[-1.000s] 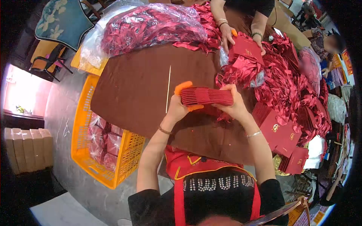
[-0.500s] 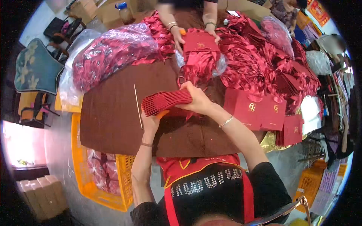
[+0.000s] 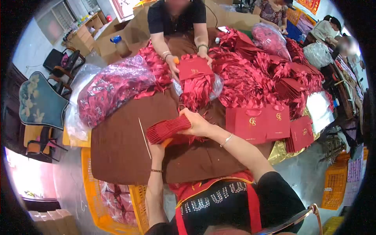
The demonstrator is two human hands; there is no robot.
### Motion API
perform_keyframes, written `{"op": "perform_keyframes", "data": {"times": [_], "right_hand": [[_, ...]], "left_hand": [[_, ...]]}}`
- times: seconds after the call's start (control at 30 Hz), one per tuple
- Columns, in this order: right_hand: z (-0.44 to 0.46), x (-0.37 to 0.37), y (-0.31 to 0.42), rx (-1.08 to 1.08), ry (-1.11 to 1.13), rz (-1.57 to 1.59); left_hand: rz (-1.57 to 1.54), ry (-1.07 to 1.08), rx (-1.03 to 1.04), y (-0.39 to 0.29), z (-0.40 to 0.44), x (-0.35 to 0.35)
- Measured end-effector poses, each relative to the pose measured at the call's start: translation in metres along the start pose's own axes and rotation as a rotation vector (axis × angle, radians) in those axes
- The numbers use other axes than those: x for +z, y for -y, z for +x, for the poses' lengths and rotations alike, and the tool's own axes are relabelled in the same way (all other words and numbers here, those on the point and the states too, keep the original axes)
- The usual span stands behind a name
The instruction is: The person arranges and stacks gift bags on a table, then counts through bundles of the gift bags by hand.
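Note:
A thick stack of folded red paper bags (image 3: 168,129) is held edge-on above the brown cloth (image 3: 117,152). My left hand (image 3: 158,148) grips its lower left side, largely hidden under the stack, with an orange finger cover showing. Around the right end of the stack my right hand (image 3: 196,123) is closed. A thin pale stick (image 3: 144,137) lies on the cloth just left of my left hand. To the right of my right hand are flat red bags with gold lettering (image 3: 252,123). Across the table a co-worker's hands hold another red bag stack (image 3: 194,68) with ribbons hanging from it.
Red ribbons and bags (image 3: 246,80) are heaped at the right. A plastic-wrapped ribbon bundle (image 3: 113,90) lies at the back left, near a bottle (image 3: 120,46). An orange crate (image 3: 92,196) stands below the table's left edge. Other people are at the back right.
The stack and both my hands have moved left, and the stack has turned from level to slanted. The view has shifted, showing more of the co-worker and room behind.

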State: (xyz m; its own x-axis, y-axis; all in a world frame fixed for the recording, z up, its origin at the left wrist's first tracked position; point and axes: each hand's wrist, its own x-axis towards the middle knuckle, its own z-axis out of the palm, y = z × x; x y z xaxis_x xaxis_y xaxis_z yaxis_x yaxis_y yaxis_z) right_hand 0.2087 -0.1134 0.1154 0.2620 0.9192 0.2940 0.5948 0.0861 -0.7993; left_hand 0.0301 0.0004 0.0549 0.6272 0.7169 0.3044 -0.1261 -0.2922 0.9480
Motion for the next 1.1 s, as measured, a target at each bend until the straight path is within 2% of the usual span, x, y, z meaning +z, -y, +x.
{"op": "perform_keyframes", "data": {"times": [0.07, 0.2, 0.3, 0.4, 0.47, 0.5, 0.6, 0.63, 0.7, 0.73, 0.77, 0.83, 0.93, 0.97, 1.0, 1.03, 1.1], "right_hand": [[-0.002, 0.001, 0.002, 0.013, 0.016, 0.014], [0.003, 0.003, 0.003, -0.033, -0.018, 0.049], [0.006, 0.001, 0.005, -0.053, 0.000, 0.021], [0.008, 0.006, 0.003, 0.062, 0.033, 0.103], [0.008, 0.006, 0.001, 0.054, 0.014, 0.066], [0.009, 0.006, 0.001, 0.056, 0.011, 0.088], [0.008, 0.008, -0.003, 0.051, 0.018, 0.046], [0.008, 0.009, -0.004, 0.022, -0.008, 0.028], [0.010, 0.009, -0.005, 0.007, 0.001, 0.072], [0.010, 0.009, -0.004, 0.006, 0.007, 0.034], [0.011, 0.009, -0.003, 0.004, 0.009, -0.007], [0.008, 0.007, 0.011, 0.077, 0.039, 0.115], [0.010, 0.002, 0.039, 0.075, 0.046, 0.070], [0.014, 0.002, 0.041, 0.011, 0.051, 0.094], [0.019, 0.002, 0.043, -0.059, 0.052, 0.115], [0.021, 0.003, 0.045, -0.062, 0.044, 0.111], [0.021, 0.003, 0.050, -0.131, 0.024, 0.135]], "left_hand": [[-0.122, -0.042, -0.130, -0.001, 0.004, -0.001], [0.010, 0.031, -0.137, -0.008, 0.004, -0.006], [-0.140, -0.083, -0.051, -0.012, 0.006, 0.001], [-0.113, -0.136, -0.041, -0.013, 0.006, 0.003], [0.064, -0.060, 0.070, -0.006, 0.004, -0.002], [0.074, -0.077, 0.056, -0.001, 0.002, -0.004], [-0.245, -0.117, -0.079, 0.005, 0.003, 0.000], [-0.243, -0.128, -0.076, 0.004, 0.001, 0.000], [-0.224, -0.083, -0.093, -0.001, 0.004, -0.003], [0.107, -0.039, 0.086, 0.000, 0.006, -0.008], [0.109, -0.047, 0.105, -0.005, 0.005, -0.009], [-0.176, -0.131, -0.001, -0.020, -0.002, -0.003], [-0.150, -0.130, -0.048, -0.022, -0.010, -0.023], [-0.138, -0.116, -0.068, -0.022, -0.010, -0.028], [-0.429, -0.261, -0.227, -0.047, -0.006, -0.023], [-0.431, -0.253, -0.221, -0.056, -0.004, -0.024], [-0.033, -0.194, 0.096, -0.063, -0.005, -0.031]]}}
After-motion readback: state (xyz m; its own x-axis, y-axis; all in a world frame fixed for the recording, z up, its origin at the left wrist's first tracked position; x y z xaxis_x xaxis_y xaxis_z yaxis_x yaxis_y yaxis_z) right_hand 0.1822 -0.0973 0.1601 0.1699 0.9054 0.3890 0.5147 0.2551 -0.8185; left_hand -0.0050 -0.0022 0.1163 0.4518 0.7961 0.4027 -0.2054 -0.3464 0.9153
